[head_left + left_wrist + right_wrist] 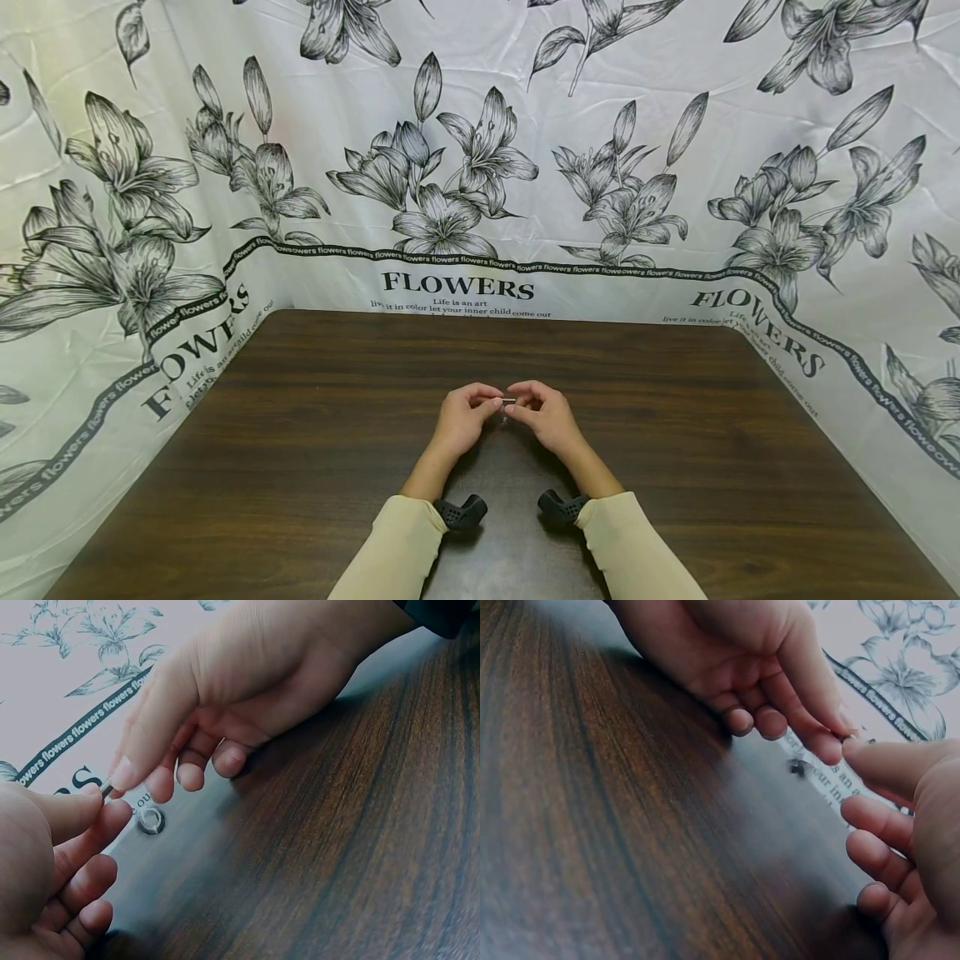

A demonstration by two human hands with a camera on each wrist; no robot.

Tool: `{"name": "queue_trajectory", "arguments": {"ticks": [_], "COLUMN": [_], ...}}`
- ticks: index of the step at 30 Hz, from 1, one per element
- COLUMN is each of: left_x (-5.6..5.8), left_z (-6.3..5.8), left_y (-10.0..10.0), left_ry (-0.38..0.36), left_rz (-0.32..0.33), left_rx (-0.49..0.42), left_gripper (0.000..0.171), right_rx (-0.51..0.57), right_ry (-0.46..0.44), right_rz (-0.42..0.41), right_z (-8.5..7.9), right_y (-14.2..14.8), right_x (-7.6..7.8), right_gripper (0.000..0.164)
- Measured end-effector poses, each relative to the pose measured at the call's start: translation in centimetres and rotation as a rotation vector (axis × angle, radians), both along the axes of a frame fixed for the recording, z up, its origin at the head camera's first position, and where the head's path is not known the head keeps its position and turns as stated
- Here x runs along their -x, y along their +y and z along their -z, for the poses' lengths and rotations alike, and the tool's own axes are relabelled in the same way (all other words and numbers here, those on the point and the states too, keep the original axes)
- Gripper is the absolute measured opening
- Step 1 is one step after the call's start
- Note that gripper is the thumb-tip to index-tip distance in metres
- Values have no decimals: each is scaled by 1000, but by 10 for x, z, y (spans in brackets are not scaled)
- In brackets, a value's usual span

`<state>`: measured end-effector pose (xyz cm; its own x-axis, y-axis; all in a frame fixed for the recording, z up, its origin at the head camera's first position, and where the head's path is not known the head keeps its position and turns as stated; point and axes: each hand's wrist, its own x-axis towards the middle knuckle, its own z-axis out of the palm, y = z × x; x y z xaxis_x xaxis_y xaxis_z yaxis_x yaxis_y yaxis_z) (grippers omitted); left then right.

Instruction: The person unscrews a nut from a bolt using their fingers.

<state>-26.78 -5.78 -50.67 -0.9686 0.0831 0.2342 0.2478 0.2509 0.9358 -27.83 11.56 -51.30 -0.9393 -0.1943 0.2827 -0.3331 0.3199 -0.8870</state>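
Both hands meet over the far middle of the table. My left hand (463,421) pinches one end of a small metal screw (508,401) between thumb and forefinger. At the other end, the thumb and forefinger of my right hand (547,421) pinch it too. Ridges like threads show on the screw (107,787) in the left wrist view, though the fingertips hide most of it. A small silver ring-shaped piece (151,820) lies on the table just under the hands. It looks like a dark, blurred lump (799,767) in the right wrist view.
The dark wood-grain table (300,467) stretches out on both sides of the arms. White cloth with printed flowers (465,287) hangs behind it and along both sides. A black wrist device (461,512) sits at each sleeve cuff, close above the table.
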Motion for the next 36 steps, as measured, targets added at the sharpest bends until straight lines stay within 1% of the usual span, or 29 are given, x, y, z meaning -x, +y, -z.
{"name": "queue_trajectory", "arguments": {"ticks": [2,3,6,9,10,12,14,19,25,33,36], "left_x": [0,0,0,0,0,0,-1,1,2,2,2], "left_z": [0,0,0,-1,0,0,0,0,1,3,3], "left_y": [0,0,0,-1,-1,-1,-1,0,0,0,0], "left_ry": [4,5,8,-1,-1,-3,-2,-1,-14,0,-2], "left_rz": [3,4,5,1,1,1,4,11,26,-2,-5], "left_rx": [-4,-5,-4,-5,-7,-12,-20,-43,-89,-23,-15], "left_gripper": [7,7,7,7,7,7,7,9,13,7,6], "right_rx": [-18,-33,-48,-68,-68,-75,-78,-112,-126,-140,-141], "right_ry": [-1,-5,0,39,50,61,49,1,-7,-22,-20], "right_rz": [10,11,16,-1,-2,-9,-10,28,62,66,68], "right_z": [0,-5,-5,-3,3,3,3,-1,-2,-2,-3], "right_y": [0,-1,-1,-1,0,0,0,-1,-3,-3,-2], "right_x": [-1,-4,-4,-3,0,1,0,0,0,0,-1], "right_gripper": [23,22,22,21,20,20,20,16,10,13,12]}}
